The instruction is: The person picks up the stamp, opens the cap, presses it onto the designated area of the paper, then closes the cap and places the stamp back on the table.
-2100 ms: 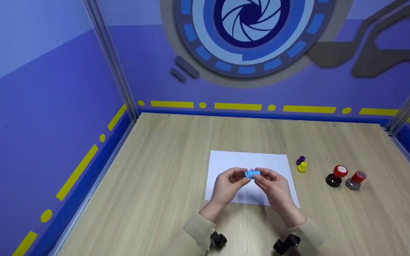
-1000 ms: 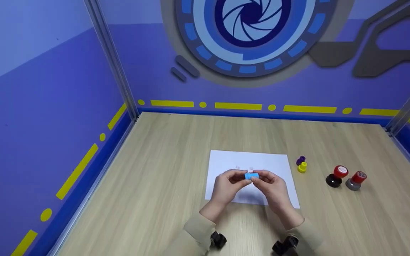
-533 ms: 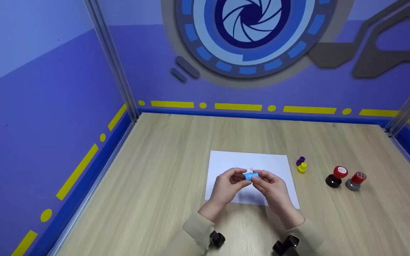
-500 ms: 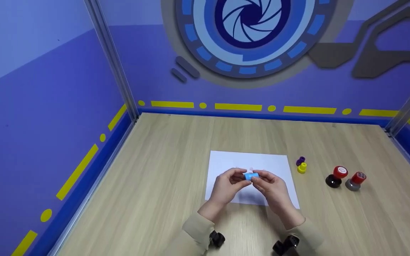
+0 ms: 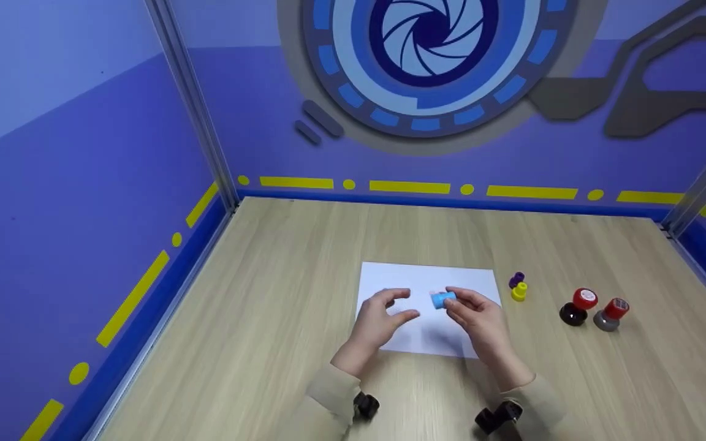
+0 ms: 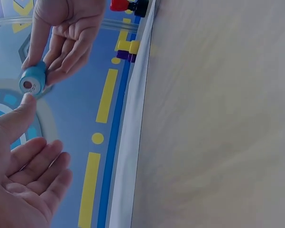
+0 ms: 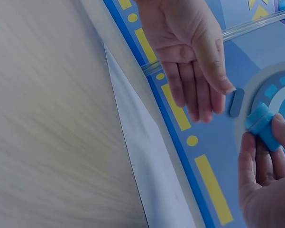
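Observation:
A small blue toy stamp [image 5: 444,299] is pinched by my right hand [image 5: 482,321] above a white sheet of paper [image 5: 383,275]. Its end face, pale with a dark round spot, shows in the left wrist view, where the stamp [image 6: 34,78] sits between the right thumb and fingers. To the left of it, my left hand [image 5: 374,320] holds nothing, thumb and fingers spread apart. In the right wrist view a gap separates the left hand [image 7: 189,52] from the stamp [image 7: 263,124]. Faint pink marks on the paper are partly hidden by the right hand.
Right of the paper a yellow stamp [image 5: 519,293] and a purple stamp [image 5: 516,279] stand close together. Farther right are a red-and-black stamp [image 5: 573,313] and a red-and-grey one [image 5: 607,320]. Blue walls [image 5: 236,110] border the wooden table [image 5: 279,294].
Both hands were on the blue stamp. The left hand has let go and moved left with its fingers apart, while the right hand has shifted slightly right, still holding the stamp.

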Demonstrator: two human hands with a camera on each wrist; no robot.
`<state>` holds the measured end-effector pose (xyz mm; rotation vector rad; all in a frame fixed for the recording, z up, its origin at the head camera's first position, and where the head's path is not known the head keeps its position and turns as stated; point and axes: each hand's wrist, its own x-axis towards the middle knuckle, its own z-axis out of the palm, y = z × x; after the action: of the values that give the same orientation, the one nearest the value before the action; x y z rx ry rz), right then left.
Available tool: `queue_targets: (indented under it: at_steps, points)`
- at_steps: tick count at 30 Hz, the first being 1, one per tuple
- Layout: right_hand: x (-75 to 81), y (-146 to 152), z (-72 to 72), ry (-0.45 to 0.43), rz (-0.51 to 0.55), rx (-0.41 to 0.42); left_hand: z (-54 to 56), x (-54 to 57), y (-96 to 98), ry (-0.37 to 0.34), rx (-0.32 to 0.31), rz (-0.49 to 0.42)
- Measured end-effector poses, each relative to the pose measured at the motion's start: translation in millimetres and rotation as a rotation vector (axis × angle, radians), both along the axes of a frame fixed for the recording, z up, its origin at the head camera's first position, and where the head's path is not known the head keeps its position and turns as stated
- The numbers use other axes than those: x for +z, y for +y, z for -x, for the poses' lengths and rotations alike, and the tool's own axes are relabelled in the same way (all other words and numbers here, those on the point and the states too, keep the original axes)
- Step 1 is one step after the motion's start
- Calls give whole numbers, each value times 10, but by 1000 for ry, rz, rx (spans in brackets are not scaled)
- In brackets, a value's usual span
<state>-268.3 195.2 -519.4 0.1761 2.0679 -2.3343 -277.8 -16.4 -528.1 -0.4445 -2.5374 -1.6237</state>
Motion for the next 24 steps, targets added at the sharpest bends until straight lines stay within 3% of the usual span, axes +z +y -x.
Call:
queue_targets:
  at_steps: [3,11,18,24]
  points:
    - [17,63,17,15,-30,-3,26,-9,-42,-18,22,76]
    - [62,335,99,50,-284,-36,59,-26,-114,-152,71,273]
    - [120,634,174,57,-492,-99,66,-48,-160,-229,12,402]
    - [124,897,171,51,-686,-137,85,-75,-174,-266,-40,456]
